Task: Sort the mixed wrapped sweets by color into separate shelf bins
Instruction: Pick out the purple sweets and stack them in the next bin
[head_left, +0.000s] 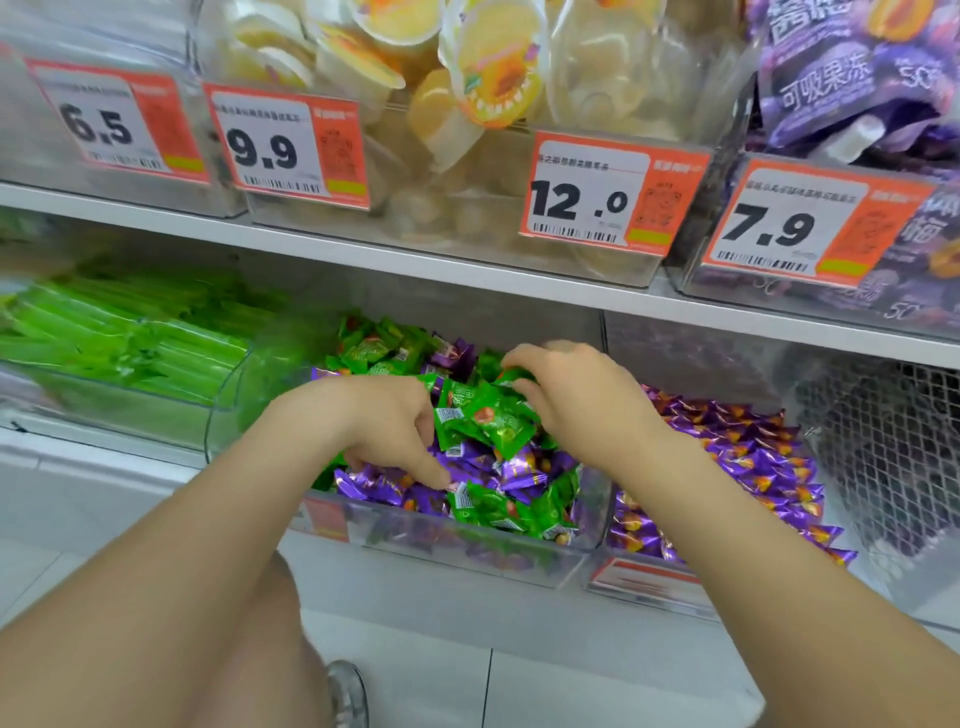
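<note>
Shop shelf (415, 592), lower tier: clear bin (519, 556) holds mixed green and purple sweets (488, 421). Right hand (582, 395) palm-down, grip curled on green sweet (515, 375) at pile top. Left hand (384, 421) fingers point down onto purple wrappers (519, 470); hold indeterminate.

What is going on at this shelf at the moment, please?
A person is sorting sweets in the clear middle bin, where green sweets and purple sweets lie mixed. The right hand grips green sweets near the back, while the left hand reaches down among the purple ones at the front. The neighbouring bin on the right holds only purple.
</note>
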